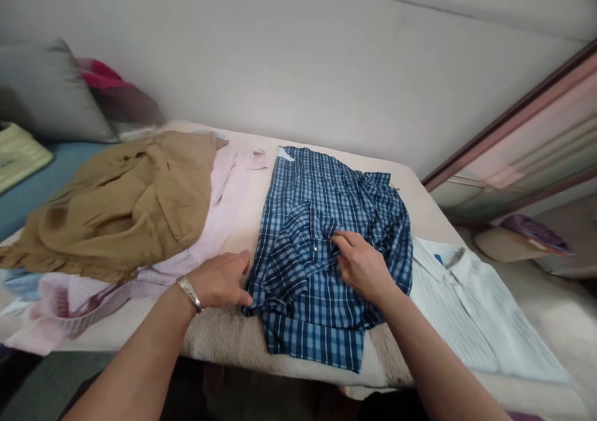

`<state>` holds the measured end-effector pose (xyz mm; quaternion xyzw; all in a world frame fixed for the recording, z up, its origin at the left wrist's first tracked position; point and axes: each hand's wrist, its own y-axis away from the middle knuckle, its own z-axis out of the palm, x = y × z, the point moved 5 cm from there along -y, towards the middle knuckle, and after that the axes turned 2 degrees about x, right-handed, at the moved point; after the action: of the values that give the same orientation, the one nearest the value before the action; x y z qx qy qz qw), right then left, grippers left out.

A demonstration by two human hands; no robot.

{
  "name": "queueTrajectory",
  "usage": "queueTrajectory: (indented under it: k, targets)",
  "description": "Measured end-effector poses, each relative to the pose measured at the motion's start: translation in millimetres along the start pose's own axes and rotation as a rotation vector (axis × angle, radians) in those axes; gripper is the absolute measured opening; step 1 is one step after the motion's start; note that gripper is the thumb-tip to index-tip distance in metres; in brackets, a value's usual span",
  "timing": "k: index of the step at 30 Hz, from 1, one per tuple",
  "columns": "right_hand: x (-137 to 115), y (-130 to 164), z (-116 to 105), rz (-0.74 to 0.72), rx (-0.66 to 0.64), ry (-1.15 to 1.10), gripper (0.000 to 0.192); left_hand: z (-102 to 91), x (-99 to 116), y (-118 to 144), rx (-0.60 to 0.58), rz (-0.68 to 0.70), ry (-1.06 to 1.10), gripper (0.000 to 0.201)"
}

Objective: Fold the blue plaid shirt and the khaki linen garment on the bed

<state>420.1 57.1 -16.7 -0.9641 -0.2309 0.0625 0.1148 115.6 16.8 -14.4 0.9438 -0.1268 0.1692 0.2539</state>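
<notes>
A blue plaid shirt lies partly folded in front of me, one sleeve bunched across its middle and a white patch at its far left corner. My left hand, with a silver bracelet at the wrist, is at the shirt's near left edge. Its thumb and fingers are apart, the fingertips at the cloth. On the shirt's middle rests my right hand, its fingers bent and closed on the fabric near a small button. Part of the cloth under that hand is hidden.
A brown garment lies over pink clothes on the left. At the right is a flat pale ribbed shirt. The bed-like surface meets a white wall. A grey cushion sits at the far left.
</notes>
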Motion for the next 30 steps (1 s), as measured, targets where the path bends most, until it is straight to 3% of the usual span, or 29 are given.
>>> queueTrajectory:
  k: [2,5,8,10,13,16,19,22,27,30]
  targets:
    - [-10.0,-7.6,10.4,-0.094,-0.029,0.125,0.048,6.5,2.4,2.6,-0.057,0.028,0.011,0.051]
    - [-14.1,-16.0,21.9,-0.134,-0.07,0.177,0.03,12.1,7.7,0.8,-0.113,0.062,0.019,0.055]
    - [4.5,-20.8,14.7,0.046,-0.011,0.125,0.021,16.8,9.3,-4.4,-0.133,0.063,-0.02,0.058]
    - [30.9,-19.7,-3.1,0.27,0.138,0.001,0.017,19.3,8.0,-6.9,-0.122,0.066,-0.041,0.059]
    - [80.2,-9.1,-29.8,0.596,0.42,-0.379,0.022,21.3,5.6,-7.5,-0.1,0.093,-0.046,0.058]
    - [120.4,5.0,-43.6,0.795,0.706,-0.754,0.025,21.4,4.7,-5.5,-0.094,0.105,-0.066,0.056]
    - [137.3,12.4,-50.2,0.794,0.902,-0.955,0.023,20.1,7.5,-3.4,-0.084,0.123,-0.068,0.062]
    - [138.7,12.4,-55.4,0.734,0.948,-1.04,0.023,19.0,11.3,-5.0,-0.069,0.127,-0.029,0.071]
    - [139.3,8.9,-64.7,0.658,0.978,-1.139,0.025,12.5,10.6,-17.5,0.072,0.026,0.046,0.036]
    - [145.3,8.3,-65.7,0.616,1.013,-1.211,0.027,12.2,10.3,-20.1,0.06,0.003,0.018,0.023]
